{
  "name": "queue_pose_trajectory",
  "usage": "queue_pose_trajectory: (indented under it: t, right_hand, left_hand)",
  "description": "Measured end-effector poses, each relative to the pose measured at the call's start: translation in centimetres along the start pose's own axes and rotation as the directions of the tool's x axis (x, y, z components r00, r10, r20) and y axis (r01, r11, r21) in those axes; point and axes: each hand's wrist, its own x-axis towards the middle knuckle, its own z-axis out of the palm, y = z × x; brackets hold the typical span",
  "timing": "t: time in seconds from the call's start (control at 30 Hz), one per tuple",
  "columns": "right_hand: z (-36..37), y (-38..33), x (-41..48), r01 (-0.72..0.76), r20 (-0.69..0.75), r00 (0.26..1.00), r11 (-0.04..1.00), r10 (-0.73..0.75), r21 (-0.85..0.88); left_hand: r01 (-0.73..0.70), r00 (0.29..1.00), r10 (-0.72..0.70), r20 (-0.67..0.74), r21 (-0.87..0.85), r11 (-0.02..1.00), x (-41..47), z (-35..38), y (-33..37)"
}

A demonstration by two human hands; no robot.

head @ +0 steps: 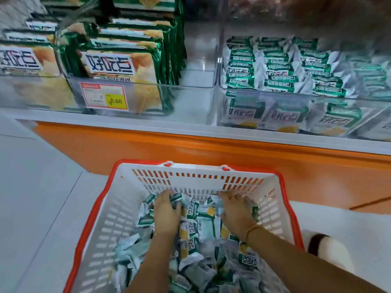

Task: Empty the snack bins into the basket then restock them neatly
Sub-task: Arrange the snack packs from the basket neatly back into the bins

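Packets [204, 228] in basket [196, 176] gripped by left hand [167, 214], right hand [235, 212], palms-down.

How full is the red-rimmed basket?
Partly full: small snack packets cover the bottom of the basket; its upper slotted walls are bare.

Packets [203, 227] lie heaped in the basket [196, 178] at lower centre. Behind it a shelf [148, 123] crosses the upper frame, with the left bin [190, 98] and right bin [370, 106] side by side on it.

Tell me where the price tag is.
Head view, upper left: the price tag sits on the front of the clear bin, before the large green bags.
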Motion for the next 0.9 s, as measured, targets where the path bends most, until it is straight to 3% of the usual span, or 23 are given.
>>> queue_pose_trajectory:
  t: [0.13, 0.23, 0.37, 0.5, 0.63, 0.73, 0.9]
  right_hand:
    - [1.9, 0.3, 0.5, 0.02, 0.017, 1.0, 0.995, -0.018, -0.102]
    - [2.6, 0.6, 0.6, 0.028, 0.031, 0.999, 1.0, -0.028, -0.005]
    - [2.8, 0.7, 0.6, -0.031, 0.1, 0.995, 0.989, 0.017, 0.143]
    - [2.1, 0.3, 1.3, -0.122, 0.165, 0.983, 0.951, 0.076, 0.285]
    - [1.5, -0.1, 2.4, -0.147, 0.317, 0.944, 0.974, 0.087, 0.171]
    - [1.3, -0.9, 2.1, -0.075, 0.304, 0.952, 0.994, 0.047, 0.082]
    - [0.4, -0.9, 0.2, -0.052, 0.262, 0.964, 0.931, -0.048, 0.361]
  left_hand:
    - [-0.045, 0.994, 0.037, 0.098, 0.086, 0.995, 0.8, 0.7, -1.3]
    - [-0.147, 0.987, 0.123, 0.104, 0.276, 0.95, 1.1, 1.2, -1.7]
    - [-0.142, 0.986, 0.105, 0.128, 0.319, 0.937, 0.8, 1.1, -1.5]
    - [-0.155, 0.988, 0.15, 0.039, 0.153, 0.976, -0.1, 0.5, -1.5]
    - [-0.16, 0.987, 0.16, 0.0, -0.021, 0.987, -0.7, -1.3, -0.1]
    - [-0.165, 0.986, 0.165, -0.01, -0.046, 0.985, -1.4, -2.9, 1.1]
    - [-0.112, 0.988, 0.082, -0.13, -0.241, 0.964, -3.3, -4.7, 3.0]
